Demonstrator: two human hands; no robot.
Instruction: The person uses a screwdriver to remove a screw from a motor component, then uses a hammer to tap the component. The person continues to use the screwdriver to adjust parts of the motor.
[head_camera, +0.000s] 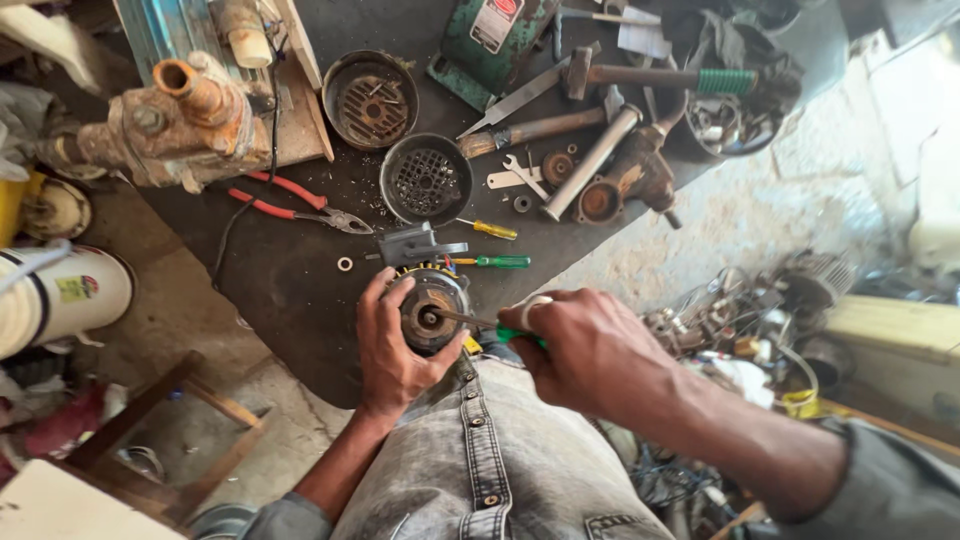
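Observation:
My left hand (392, 345) grips a small round motor (432, 305) at the near edge of the dark workbench (290, 275), with yellow windings showing at its top. My right hand (580, 345) is closed around a green-handled screwdriver (510, 332). Its metal shaft points left and its tip sits in the hole at the centre of the motor's face. My grey denim-clad leg is just below the motor.
On the bench lie red-handled pliers (300, 203), two round grilled covers (427, 180), small screwdrivers (495, 262), a washer (345, 264), spanners, a hammer (640, 78) and rusty pipe fittings (625, 170). A rusty pump (170, 125) sits at the left. Wire and scrap clutter the floor at the right.

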